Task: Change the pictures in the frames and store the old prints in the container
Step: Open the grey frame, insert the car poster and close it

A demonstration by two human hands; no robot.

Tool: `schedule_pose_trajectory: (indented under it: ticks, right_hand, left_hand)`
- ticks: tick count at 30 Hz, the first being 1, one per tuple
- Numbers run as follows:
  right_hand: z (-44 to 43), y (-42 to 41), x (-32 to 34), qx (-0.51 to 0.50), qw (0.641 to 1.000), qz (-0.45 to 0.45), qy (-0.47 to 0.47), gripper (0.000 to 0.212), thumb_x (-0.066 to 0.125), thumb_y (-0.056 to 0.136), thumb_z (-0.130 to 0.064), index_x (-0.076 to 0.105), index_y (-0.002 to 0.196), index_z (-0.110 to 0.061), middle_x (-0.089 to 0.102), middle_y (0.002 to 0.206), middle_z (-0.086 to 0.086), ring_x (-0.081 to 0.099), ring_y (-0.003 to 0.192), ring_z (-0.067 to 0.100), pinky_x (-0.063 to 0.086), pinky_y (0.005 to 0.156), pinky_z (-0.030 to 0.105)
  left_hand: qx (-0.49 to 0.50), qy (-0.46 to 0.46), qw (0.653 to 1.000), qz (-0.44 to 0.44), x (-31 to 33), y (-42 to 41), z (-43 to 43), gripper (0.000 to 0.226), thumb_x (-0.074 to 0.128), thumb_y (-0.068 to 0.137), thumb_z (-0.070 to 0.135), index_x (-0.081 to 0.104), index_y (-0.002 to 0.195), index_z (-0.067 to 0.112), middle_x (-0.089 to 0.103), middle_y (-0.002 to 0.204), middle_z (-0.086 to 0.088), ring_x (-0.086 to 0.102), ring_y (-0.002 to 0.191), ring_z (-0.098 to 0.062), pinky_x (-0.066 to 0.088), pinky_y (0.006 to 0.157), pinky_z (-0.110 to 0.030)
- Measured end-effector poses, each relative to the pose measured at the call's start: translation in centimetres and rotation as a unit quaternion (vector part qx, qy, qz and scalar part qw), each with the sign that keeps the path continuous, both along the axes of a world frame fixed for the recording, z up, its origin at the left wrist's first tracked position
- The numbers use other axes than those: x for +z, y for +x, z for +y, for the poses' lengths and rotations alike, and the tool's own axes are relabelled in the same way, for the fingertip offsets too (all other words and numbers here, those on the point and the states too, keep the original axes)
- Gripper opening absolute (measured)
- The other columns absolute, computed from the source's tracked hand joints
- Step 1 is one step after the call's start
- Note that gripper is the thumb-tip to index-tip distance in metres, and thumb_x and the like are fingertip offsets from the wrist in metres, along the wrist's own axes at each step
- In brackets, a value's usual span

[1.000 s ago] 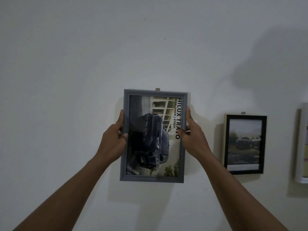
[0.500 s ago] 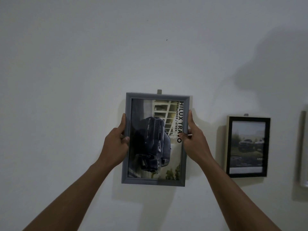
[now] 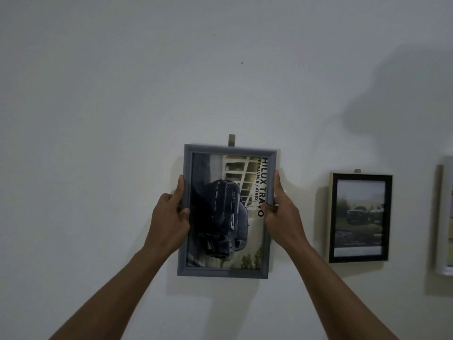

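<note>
Gripping the grey frame [image 3: 221,272] with left hand [image 3: 171,218] and right hand [image 3: 282,217] curled round its sides, we probably seat it on the hook [image 3: 231,140] next.

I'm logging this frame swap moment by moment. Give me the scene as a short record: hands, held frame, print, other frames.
left hand: grips grey frame's left edge
right hand: grips its right edge
grey frame: upright against wall, tab above top edge
print: dark truck, turned sideways
other frames: black frame hanging to the right; white frame cut off beyond
</note>
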State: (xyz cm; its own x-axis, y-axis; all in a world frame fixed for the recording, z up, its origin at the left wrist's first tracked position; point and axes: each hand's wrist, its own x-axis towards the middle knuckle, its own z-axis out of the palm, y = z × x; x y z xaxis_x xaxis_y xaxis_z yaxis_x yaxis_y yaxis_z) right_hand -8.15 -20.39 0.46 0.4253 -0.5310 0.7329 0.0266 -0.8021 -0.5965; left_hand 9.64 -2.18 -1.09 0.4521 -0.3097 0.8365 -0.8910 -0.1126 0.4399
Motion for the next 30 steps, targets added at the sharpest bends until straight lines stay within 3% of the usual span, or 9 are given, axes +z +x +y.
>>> schedule_pose_trajectory:
  ticks: [3,7,10,15,17,19,23,26,30]
  right_hand:
    - [-0.2,0.2,-0.1,-0.028,1.000,-0.001,-0.007,0.087,0.054,0.098,-0.006,0.001,0.155,-0.043,0.046,0.108,0.001,0.052,0.084,0.009,0.043,0.073,0.013]
    - [0.1,0.4,-0.3,-0.054,0.997,-0.035,-0.033,0.083,0.056,0.096,-0.004,0.008,0.157,-0.033,0.046,0.112,0.000,0.052,0.089,0.006,0.044,0.069,0.007]
    - [0.1,0.6,-0.9,-0.055,0.994,-0.085,-0.030,0.071,0.058,0.095,-0.003,0.026,0.155,-0.024,0.052,0.130,0.001,0.057,0.110,0.013,0.052,0.091,0.021]
    - [0.0,1.3,-1.5,-0.136,0.985,-0.049,-0.096,0.069,0.055,0.099,-0.012,0.019,0.157,-0.021,0.050,0.129,0.006,0.045,0.111,0.017,0.044,0.088,0.026]
    - [-0.1,1.3,-1.4,-0.191,0.974,-0.038,-0.119,0.069,0.057,0.098,-0.015,0.023,0.156,-0.021,0.042,0.142,0.009,0.035,0.127,0.027,0.044,0.100,0.038]
    - [-0.4,1.3,-1.4,-0.213,0.968,-0.023,-0.129,0.067,0.056,0.099,-0.017,0.022,0.156,-0.021,0.021,0.161,0.011,0.015,0.147,0.032,0.028,0.116,0.049]
    - [-1.5,1.4,-2.1,-0.152,0.978,0.027,-0.138,0.066,0.036,0.106,-0.027,-0.008,0.155,-0.029,-0.011,0.165,0.001,-0.020,0.150,0.022,-0.003,0.123,0.050]
    - [-2.1,1.3,-2.4,-0.133,0.980,0.039,-0.144,0.063,0.028,0.107,-0.033,-0.017,0.151,-0.034,-0.017,0.164,-0.003,-0.024,0.149,0.019,-0.009,0.122,0.048]
    - [-2.4,1.3,-2.6,-0.130,0.980,0.035,-0.145,0.062,0.027,0.107,-0.035,-0.016,0.152,-0.036,-0.017,0.164,-0.005,-0.023,0.149,0.017,-0.009,0.122,0.047]
  left_hand:
    - [0.002,-0.005,1.000,0.004,-0.1,-0.2,-0.2,0.081,0.056,0.093,0.005,0.011,0.152,0.036,0.049,0.095,-0.004,0.049,0.079,-0.006,0.036,0.066,-0.003]
    - [-0.001,-0.022,1.000,0.010,0.0,-0.6,-0.7,0.082,0.057,0.091,0.000,0.014,0.152,0.034,0.045,0.102,-0.004,0.050,0.079,-0.006,0.039,0.067,0.002]
    - [-0.003,-0.030,1.000,0.010,-0.2,-0.7,-0.9,0.083,0.057,0.090,-0.002,0.014,0.152,0.032,0.046,0.102,-0.005,0.050,0.079,-0.006,0.038,0.067,0.005]
    - [0.000,-0.038,0.999,0.002,-0.4,-1.0,-0.9,0.081,0.056,0.090,-0.002,0.014,0.153,0.029,0.045,0.098,-0.005,0.049,0.076,-0.007,0.036,0.068,0.005]
    - [0.001,-0.042,0.999,0.002,-0.5,-1.0,-1.0,0.081,0.056,0.091,-0.002,0.014,0.153,0.029,0.045,0.097,-0.005,0.049,0.076,-0.008,0.036,0.069,0.005]
    - [-0.001,-0.045,0.999,-0.002,-0.6,-0.9,-1.0,0.080,0.056,0.091,-0.001,0.014,0.153,0.029,0.044,0.096,-0.004,0.049,0.076,-0.008,0.037,0.069,0.004]
    - [0.022,-0.032,0.999,-0.030,-0.8,-0.5,-1.0,0.082,0.058,0.091,0.004,0.011,0.153,0.030,0.047,0.098,-0.005,0.049,0.083,-0.016,0.047,0.079,-0.017]
    - [0.067,-0.008,0.995,-0.068,-0.7,-0.2,-0.7,0.082,0.062,0.089,0.009,0.014,0.154,0.024,0.053,0.107,-0.008,0.044,0.103,-0.024,0.048,0.087,-0.040]
    - [0.080,0.000,0.992,-0.095,-0.6,-0.2,-0.4,0.080,0.068,0.086,0.010,0.023,0.152,0.015,0.055,0.125,-0.011,0.043,0.116,-0.029,0.044,0.095,-0.042]
